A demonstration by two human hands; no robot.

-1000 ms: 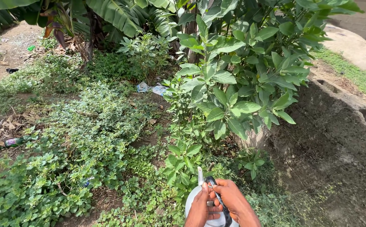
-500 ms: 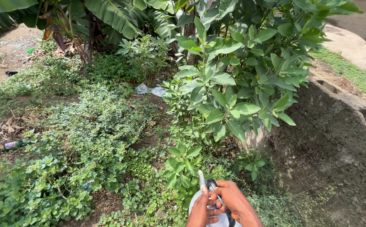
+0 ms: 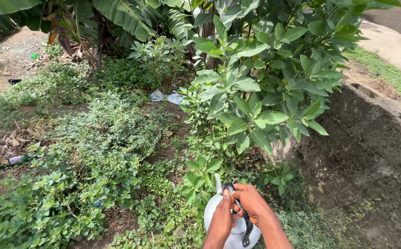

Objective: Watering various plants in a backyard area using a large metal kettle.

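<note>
**Both hands on a white sprayer at the foot of a leafy shrub**

At the far left a green bottle (image 3: pixel 17 160) lies on its side among dry leaves, at the edge of a broad mat of low ground cover (image 3: pixel 94 152). Further back and to the right, pale scraps of litter (image 3: pixel 168 97) sit on bare soil, under the big drooping banana leaves (image 3: pixel 126 16) along the top.

Low in the middle, the 2 hands meet over a white sprayer bottle (image 3: pixel 214 210). Its rounded body sits directly beneath the hands, with a short white nozzle (image 3: pixel 218 183) poking up just left of them. The left hand (image 3: pixel 222 216) reaches up from the bottom edge, its fingers pressed against the black handle (image 3: pixel 242 216) at the top of the sprayer; whether they wrap fully around it cannot be told. The right hand (image 3: pixel 252 205) is closed around the same handle from the other side, touching the left hand's fingertips. A black strap hangs down from the handle over the white body.

Just behind the sprayer rises a broad-leaved shrub (image 3: pixel 265 92), its lowest leaves near the nozzle. To the right lies dark bare earth beside a low concrete kerb (image 3: pixel 385 103).
</note>
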